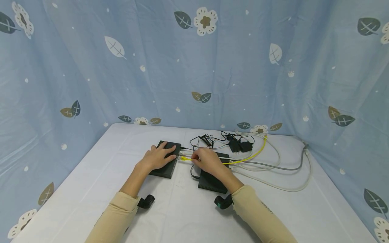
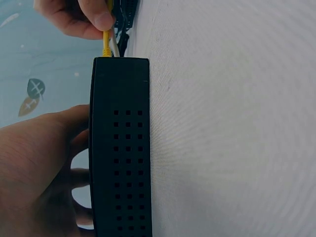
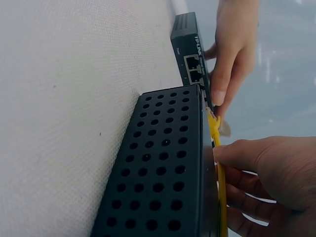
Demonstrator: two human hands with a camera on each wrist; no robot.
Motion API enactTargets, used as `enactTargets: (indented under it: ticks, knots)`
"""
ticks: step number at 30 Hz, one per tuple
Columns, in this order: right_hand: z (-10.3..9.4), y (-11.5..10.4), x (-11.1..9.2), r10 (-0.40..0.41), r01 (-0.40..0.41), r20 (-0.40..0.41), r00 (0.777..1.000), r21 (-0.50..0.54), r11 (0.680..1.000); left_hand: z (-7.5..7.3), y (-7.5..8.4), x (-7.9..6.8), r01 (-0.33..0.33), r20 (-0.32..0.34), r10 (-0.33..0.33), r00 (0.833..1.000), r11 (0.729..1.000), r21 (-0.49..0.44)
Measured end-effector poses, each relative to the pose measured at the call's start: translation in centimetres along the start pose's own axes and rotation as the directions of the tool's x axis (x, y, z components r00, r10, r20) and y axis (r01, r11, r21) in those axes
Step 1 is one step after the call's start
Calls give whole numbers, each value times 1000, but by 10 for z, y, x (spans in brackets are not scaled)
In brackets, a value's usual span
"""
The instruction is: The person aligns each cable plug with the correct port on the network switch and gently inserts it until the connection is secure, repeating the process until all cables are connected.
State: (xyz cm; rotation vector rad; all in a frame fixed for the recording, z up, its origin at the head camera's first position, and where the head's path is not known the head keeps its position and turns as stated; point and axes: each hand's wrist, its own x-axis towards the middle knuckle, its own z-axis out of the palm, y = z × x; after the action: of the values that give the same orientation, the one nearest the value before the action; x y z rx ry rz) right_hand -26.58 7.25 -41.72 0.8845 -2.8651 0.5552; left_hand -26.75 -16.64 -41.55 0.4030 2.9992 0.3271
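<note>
A black TP-LINK network switch point(image 1: 162, 172) lies flat at centre left, its row of ports facing right. My left hand point(image 1: 156, 158) rests on top of it with fingers spread. My right hand point(image 1: 209, 161) pinches a yellow network cable point(image 3: 222, 197) between thumb and fingers, a little behind its plug point(image 1: 184, 158). That plug is right at the port side of the switch; how far it sits in a port I cannot tell. Under my right hand lies a second black box point(image 3: 153, 158) with rows of round holes, partly hidden in the head view.
Black power adapters point(image 1: 240, 145) and tangled thin black cords point(image 1: 208, 139) lie at the back. White and grey network cables point(image 1: 291, 168) loop out to the right. A black cord is plugged into the second box. Behind the white-covered table point(image 1: 100, 189) hangs a blue patterned curtain point(image 1: 170, 67).
</note>
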Motion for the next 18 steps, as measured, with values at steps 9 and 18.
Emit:
enactTargets:
  ticks: [9,18]
  knots:
    - [2,0,4,3,-3,12,1000,-13,1000,1,0,0,-4,-10,4,1000,1000,-4]
    - [4,0,7,-12,12,15,1000,-24,1000,0,0,-1,-1,-5,1,1000,1000,-2]
